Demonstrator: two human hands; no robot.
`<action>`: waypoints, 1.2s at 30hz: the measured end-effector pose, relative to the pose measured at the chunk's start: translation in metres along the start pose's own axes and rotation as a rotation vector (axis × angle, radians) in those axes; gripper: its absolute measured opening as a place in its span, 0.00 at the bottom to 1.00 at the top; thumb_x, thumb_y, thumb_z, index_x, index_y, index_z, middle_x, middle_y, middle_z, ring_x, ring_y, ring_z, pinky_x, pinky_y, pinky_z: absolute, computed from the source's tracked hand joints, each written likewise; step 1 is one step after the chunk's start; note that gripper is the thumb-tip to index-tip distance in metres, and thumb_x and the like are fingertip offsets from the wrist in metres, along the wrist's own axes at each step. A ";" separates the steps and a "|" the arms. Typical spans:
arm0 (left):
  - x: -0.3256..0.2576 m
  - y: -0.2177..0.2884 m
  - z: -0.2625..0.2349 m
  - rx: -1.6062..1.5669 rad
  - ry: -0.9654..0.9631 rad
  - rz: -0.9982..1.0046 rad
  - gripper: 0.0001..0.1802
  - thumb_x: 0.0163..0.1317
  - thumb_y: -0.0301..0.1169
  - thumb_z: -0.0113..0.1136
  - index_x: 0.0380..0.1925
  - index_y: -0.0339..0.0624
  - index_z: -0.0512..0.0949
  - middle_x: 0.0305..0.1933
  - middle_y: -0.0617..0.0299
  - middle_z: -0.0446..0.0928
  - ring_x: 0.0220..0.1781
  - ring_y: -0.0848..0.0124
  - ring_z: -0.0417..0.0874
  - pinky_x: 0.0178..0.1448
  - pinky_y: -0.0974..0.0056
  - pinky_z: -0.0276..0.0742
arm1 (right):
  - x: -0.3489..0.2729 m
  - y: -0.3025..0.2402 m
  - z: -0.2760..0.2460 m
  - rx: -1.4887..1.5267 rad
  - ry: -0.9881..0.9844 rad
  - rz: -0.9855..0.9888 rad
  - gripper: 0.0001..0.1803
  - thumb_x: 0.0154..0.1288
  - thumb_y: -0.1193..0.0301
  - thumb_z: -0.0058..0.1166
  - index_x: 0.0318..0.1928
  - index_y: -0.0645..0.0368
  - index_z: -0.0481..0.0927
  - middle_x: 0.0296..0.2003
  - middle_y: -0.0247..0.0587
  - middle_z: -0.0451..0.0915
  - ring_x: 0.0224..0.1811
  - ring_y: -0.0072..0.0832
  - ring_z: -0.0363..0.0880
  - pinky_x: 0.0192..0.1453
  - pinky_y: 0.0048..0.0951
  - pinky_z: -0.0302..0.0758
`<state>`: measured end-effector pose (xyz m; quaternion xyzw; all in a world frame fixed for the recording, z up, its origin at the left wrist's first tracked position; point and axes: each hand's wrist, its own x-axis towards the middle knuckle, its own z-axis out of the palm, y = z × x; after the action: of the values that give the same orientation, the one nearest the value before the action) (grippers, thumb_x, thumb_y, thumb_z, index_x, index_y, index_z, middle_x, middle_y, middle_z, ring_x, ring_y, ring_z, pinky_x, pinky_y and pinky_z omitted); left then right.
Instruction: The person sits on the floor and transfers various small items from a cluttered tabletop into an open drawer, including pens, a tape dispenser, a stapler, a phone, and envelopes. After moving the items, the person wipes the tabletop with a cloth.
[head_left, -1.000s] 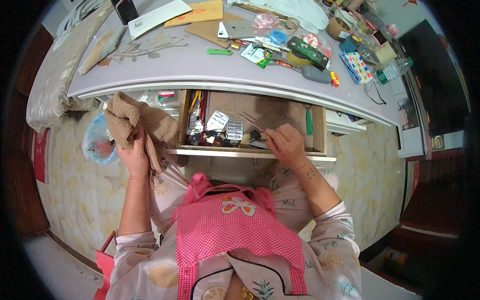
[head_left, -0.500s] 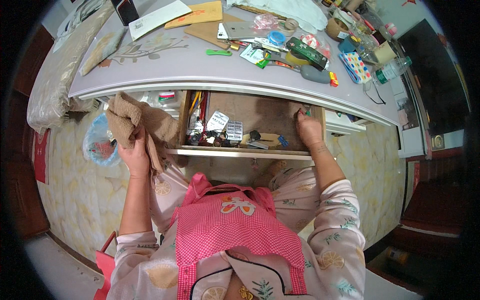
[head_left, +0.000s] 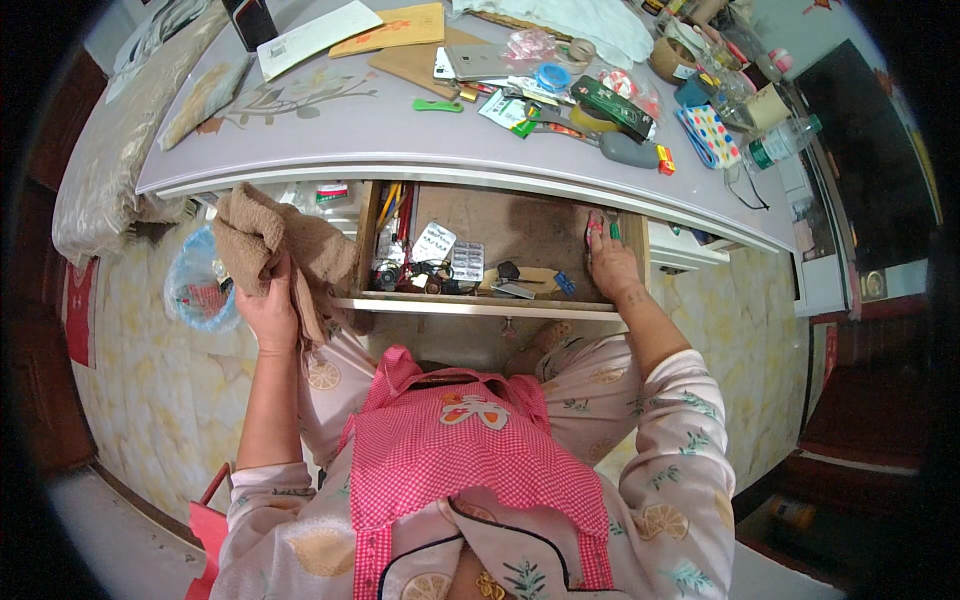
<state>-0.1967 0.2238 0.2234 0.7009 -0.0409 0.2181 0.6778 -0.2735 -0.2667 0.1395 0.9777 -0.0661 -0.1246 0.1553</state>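
My left hand [head_left: 268, 312] is closed on a brown cloth [head_left: 250, 235], which hangs in folds beside the left end of the pulled-out drawer [head_left: 480, 306]. Inside the drawer at its right side is my right hand [head_left: 613, 266]. Its fingers are stretched toward a small red item [head_left: 594, 222] and a small green item [head_left: 614, 231], touching or nearly touching them. A white card [head_left: 435, 243], a silver blister pack [head_left: 467, 262], dark cables [head_left: 427, 275] and a small blue piece [head_left: 565, 283] lie in the drawer's left and front parts.
The desk top [head_left: 350, 140] above the drawer holds a phone [head_left: 485, 62], envelopes [head_left: 390, 28], a green box [head_left: 612, 107] and a plastic bottle [head_left: 783, 143]. A blue-lined bin [head_left: 203, 280] stands left of the drawer. A pale cloth covers furniture [head_left: 125, 150] at far left.
My right hand has shifted slightly left and toward me, and its fingers have straightened. Red and green items now show by its fingertips. My left hand and the cloth stay in place.
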 end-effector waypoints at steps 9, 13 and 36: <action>0.000 -0.001 0.000 0.014 0.003 0.013 0.17 0.56 0.25 0.64 0.46 0.32 0.75 0.47 0.60 0.77 0.48 0.70 0.76 0.56 0.65 0.70 | 0.008 0.007 0.014 -0.077 -0.089 0.080 0.27 0.64 0.72 0.44 0.64 0.58 0.63 0.53 0.41 0.72 0.53 0.36 0.74 0.50 0.36 0.76; 0.000 0.003 0.003 0.003 -0.002 -0.033 0.17 0.56 0.25 0.64 0.46 0.32 0.76 0.47 0.60 0.77 0.48 0.71 0.76 0.56 0.66 0.70 | 0.002 0.007 0.009 0.011 -0.044 0.121 0.22 0.60 0.74 0.47 0.56 0.58 0.70 0.49 0.41 0.74 0.50 0.37 0.76 0.50 0.36 0.77; -0.001 0.003 -0.002 0.028 0.020 -0.004 0.18 0.56 0.26 0.64 0.47 0.33 0.75 0.47 0.60 0.78 0.48 0.69 0.77 0.55 0.65 0.70 | 0.064 -0.030 -0.194 0.411 0.683 -0.161 0.13 0.55 0.78 0.50 0.43 0.60 0.76 0.42 0.45 0.77 0.48 0.44 0.72 0.52 0.41 0.72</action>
<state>-0.1989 0.2249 0.2260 0.7081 -0.0298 0.2243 0.6689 -0.1579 -0.1935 0.2939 0.9756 0.0425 0.2115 -0.0404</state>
